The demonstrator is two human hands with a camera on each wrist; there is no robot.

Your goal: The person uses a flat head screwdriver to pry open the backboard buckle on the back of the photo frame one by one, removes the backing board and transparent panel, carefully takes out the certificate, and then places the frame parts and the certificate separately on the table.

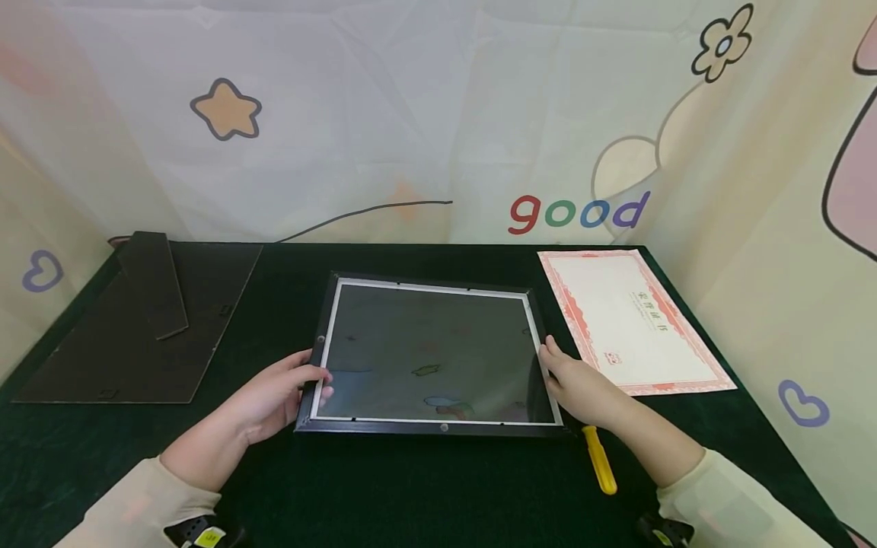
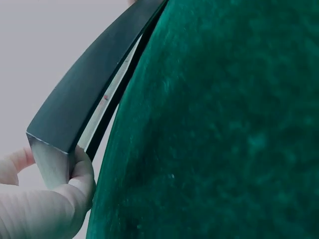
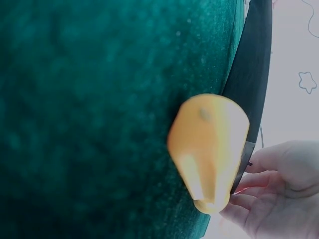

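A dark picture frame point(image 1: 314, 396) with a white inner border lies in front of me, its back side facing up and a dark glossy pane point(image 1: 432, 346) inside. My left hand point(image 1: 274, 396) grips the frame's left side, thumb on top; the left wrist view shows fingers point(image 2: 82, 174) wrapped round that edge. At the opposite side, my right hand point(image 1: 582, 384) holds the frame's right edge near the front corner. Beside that corner lies a yellow-handled tool point(image 1: 600, 460), its far end hidden. In the right wrist view its handle point(image 3: 209, 149) partly blocks the frame.
A dark backing board point(image 1: 75, 358) with a stand flap point(image 1: 154, 285) lies at the left on the green cloth point(image 1: 411, 487). On the right is a certificate sheet point(image 1: 589, 289) with a red patterned border. A printed curtain point(image 1: 384, 114) hangs behind the table.
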